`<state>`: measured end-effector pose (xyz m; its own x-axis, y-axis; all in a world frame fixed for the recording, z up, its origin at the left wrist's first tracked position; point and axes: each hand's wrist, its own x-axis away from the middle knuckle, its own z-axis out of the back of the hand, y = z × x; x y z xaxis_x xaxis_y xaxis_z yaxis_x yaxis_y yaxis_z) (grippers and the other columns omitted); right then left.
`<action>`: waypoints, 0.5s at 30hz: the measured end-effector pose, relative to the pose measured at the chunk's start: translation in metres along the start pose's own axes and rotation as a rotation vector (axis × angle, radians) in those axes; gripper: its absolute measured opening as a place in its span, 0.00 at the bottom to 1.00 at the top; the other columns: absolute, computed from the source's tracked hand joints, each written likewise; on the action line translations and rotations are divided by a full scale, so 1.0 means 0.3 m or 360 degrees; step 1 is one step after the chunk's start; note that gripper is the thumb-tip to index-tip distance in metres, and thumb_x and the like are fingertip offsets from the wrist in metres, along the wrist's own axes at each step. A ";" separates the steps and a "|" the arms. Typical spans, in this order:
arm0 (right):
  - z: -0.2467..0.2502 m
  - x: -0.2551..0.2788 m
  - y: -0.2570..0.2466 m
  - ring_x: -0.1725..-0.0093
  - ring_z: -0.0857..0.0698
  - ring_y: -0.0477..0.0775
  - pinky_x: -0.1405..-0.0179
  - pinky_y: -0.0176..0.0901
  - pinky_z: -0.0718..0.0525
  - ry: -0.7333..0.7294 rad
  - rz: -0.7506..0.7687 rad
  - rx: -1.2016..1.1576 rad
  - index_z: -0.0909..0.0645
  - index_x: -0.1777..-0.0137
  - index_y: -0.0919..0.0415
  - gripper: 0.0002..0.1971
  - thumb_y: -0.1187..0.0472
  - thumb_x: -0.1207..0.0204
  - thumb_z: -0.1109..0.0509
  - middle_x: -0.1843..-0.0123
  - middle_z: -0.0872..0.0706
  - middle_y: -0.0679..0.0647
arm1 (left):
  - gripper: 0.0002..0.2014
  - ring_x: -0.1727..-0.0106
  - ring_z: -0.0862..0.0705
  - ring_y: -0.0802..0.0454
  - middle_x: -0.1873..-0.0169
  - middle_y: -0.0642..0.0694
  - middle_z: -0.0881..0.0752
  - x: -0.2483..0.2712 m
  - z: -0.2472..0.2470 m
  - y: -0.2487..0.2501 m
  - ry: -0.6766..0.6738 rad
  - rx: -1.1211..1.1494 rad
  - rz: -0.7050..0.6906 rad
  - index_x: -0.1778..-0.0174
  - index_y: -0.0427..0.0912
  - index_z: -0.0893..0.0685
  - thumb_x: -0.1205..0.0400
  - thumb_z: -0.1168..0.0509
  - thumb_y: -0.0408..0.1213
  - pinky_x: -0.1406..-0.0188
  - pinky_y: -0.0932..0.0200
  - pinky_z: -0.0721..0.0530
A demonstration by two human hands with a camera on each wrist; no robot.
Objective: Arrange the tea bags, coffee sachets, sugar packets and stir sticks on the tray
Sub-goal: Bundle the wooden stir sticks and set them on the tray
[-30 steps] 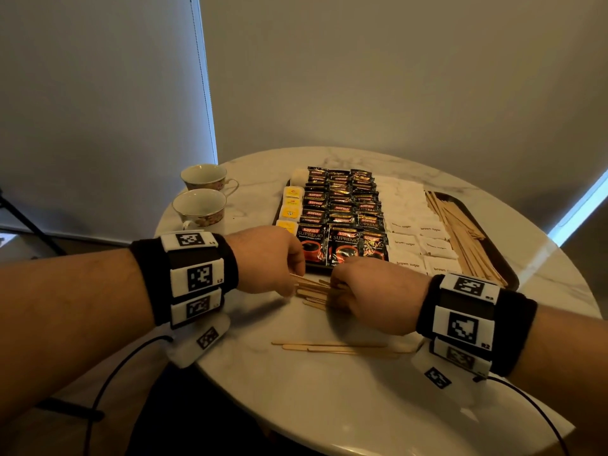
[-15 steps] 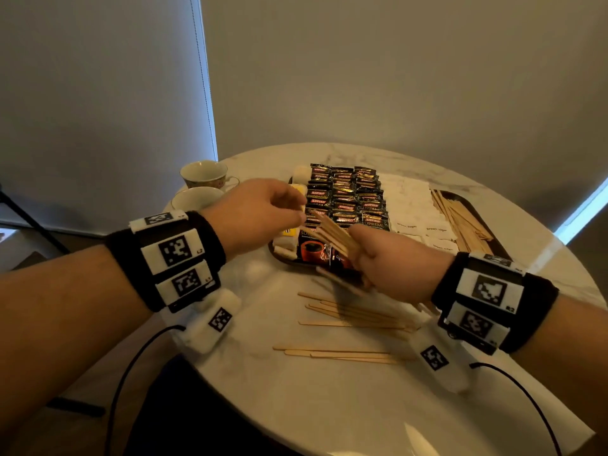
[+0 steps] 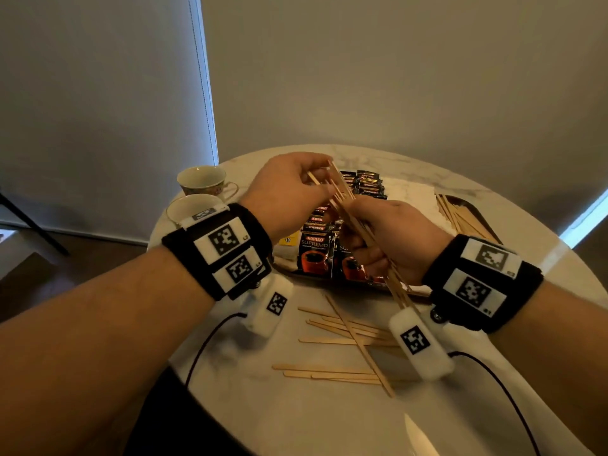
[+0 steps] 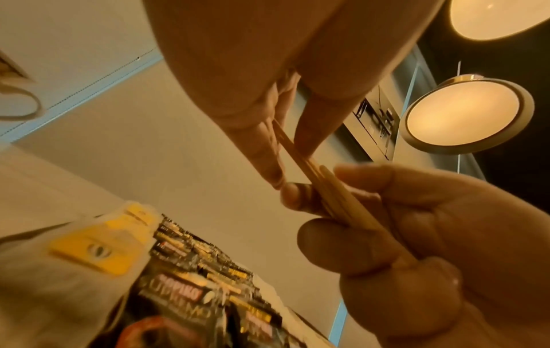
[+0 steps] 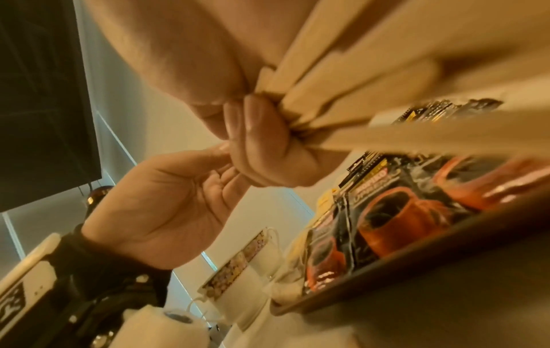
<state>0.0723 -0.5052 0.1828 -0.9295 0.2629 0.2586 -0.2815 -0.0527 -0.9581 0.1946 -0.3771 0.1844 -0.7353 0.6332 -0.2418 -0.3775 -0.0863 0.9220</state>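
Round white marble table (image 3: 329, 422), lower centre of frame, bearing a dark oblong tray (image 3: 473, 205) of black coffee sachets (image 3: 314, 248). Right hand (image 3: 391, 238), centre, fingers curled around a bundle of pale wooden stir sticks (image 3: 368, 238). Left hand (image 3: 289, 192), fingertips pinching the bundle's upper end. Loose wooden sticks (image 3: 342, 337) lying scattered on the tabletop below both hands.

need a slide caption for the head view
Both hands, left hand and right hand, hold a bundle of stir sticks above the tray.
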 end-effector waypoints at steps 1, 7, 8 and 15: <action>0.003 -0.006 -0.006 0.75 0.36 0.47 0.79 0.37 0.38 -0.0025 -0.0003 0.0027 0.17 0.40 0.57 0.20 0.41 0.13 0.37 0.67 0.26 0.51 | 0.24 0.44 0.08 0.57 0.43 0.51 0.08 -0.011 -0.004 0.005 -0.0003 0.0009 -0.0025 0.24 0.44 0.18 0.16 0.28 0.27 0.39 0.52 0.09; 0.030 -0.057 -0.023 0.78 0.35 0.48 0.80 0.37 0.34 -0.0134 -0.0072 0.0082 0.24 0.56 0.55 0.10 0.54 0.13 0.32 0.73 0.30 0.50 | 0.25 0.43 0.07 0.47 0.42 0.42 0.07 -0.073 0.001 0.033 -0.0281 0.0346 -0.0043 0.23 0.40 0.24 0.15 0.36 0.18 0.42 0.46 0.08; 0.035 -0.068 -0.025 0.78 0.35 0.48 0.80 0.37 0.35 -0.0118 -0.0077 0.0052 0.25 0.60 0.55 0.13 0.53 0.13 0.32 0.73 0.32 0.50 | 0.21 0.42 0.07 0.46 0.43 0.42 0.07 -0.084 0.003 0.035 -0.0338 0.0325 -0.0068 0.26 0.37 0.21 0.15 0.36 0.18 0.41 0.45 0.09; 0.023 -0.132 -0.105 0.81 0.39 0.47 0.83 0.35 0.37 0.0040 0.0250 -0.0074 0.31 0.70 0.52 0.25 0.39 0.16 0.32 0.76 0.34 0.48 | 0.24 0.36 0.11 0.38 0.32 0.37 0.12 -0.150 0.007 0.001 -0.0337 0.1117 0.0140 0.26 0.39 0.18 0.09 0.41 0.54 0.38 0.43 0.13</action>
<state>0.1163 -0.5207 0.2037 -0.9547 0.2793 0.1026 -0.1213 -0.0505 -0.9913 0.2287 -0.4039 0.1962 -0.5949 0.7877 -0.1601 0.1789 0.3240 0.9290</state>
